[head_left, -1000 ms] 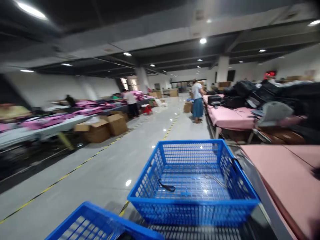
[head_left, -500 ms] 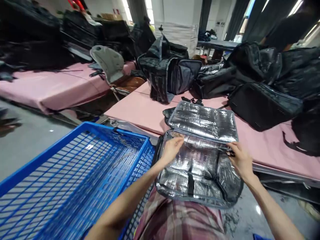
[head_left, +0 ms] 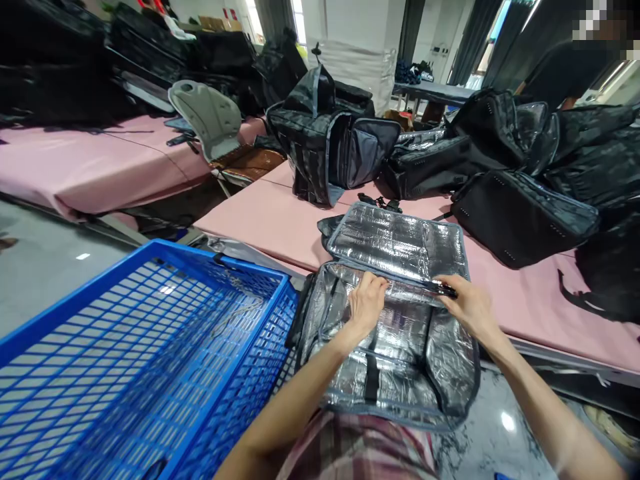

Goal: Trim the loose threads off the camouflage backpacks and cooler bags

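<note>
An insulated bag with a silver foil lining lies open at the table's near edge, its foil-lined lid folded back onto the table. My left hand is closed in a pinch on the seam between lid and bag body, around its middle. In my right hand is a small dark tool that looks like thread snips, held flat near the right end of that seam. The fingers wrap its handle, so part of it is hidden. A black strap crosses the lining at the front.
A blue plastic crate stands to the left of the bag. Several black backpacks are piled along the pink table. A chair stands between the tables. At the upper right, a person in dark clothes is partly in view.
My left hand has moved right along the seam, from the left corner to its middle. My right hand has shifted slightly left with the snips. The camera view has shifted a little.
</note>
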The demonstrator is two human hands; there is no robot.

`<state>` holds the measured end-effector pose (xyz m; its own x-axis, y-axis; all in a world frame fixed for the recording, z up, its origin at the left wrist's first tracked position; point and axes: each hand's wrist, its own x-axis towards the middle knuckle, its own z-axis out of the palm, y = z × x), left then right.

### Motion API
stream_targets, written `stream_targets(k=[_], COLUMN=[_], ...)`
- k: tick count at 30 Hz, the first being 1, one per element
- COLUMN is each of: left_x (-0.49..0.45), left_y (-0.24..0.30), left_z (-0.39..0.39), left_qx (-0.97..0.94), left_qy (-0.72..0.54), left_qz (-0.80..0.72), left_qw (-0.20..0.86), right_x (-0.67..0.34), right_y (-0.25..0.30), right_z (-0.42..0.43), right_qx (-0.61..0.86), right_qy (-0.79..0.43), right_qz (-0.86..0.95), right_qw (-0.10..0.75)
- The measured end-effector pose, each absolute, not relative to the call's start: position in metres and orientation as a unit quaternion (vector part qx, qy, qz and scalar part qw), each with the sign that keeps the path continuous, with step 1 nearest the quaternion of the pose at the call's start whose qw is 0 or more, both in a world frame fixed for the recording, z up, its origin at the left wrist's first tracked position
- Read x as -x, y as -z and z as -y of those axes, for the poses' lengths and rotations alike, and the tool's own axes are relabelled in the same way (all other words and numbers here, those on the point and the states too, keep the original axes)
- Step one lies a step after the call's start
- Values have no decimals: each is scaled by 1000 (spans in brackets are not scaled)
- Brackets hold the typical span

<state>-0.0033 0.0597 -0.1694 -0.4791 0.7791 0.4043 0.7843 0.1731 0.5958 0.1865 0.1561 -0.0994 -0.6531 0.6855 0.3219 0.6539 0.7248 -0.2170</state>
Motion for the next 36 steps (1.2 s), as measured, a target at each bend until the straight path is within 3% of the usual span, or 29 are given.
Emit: stream_targets(k=[9, 18, 28, 36], left_x=[14, 16, -17, -12], left_y=[154, 153, 167, 168], left_z=[-50, -52, -65, -65], left_qx=[553, 525, 529, 531], left_qy=[460, 496, 401, 444], left_qz=[684, 675, 745, 721], left_qw=[-119, -153, 68, 28], right_x=[-155, -133, -159, -166], right_y=[96, 91, 94, 97], right_z=[-146, -152, -161, -160], right_qx=[159, 87, 170, 129], right_qy=[218, 254, 229, 274], right_qz=[941, 948, 932, 932], right_qw=[205, 171, 226, 201])
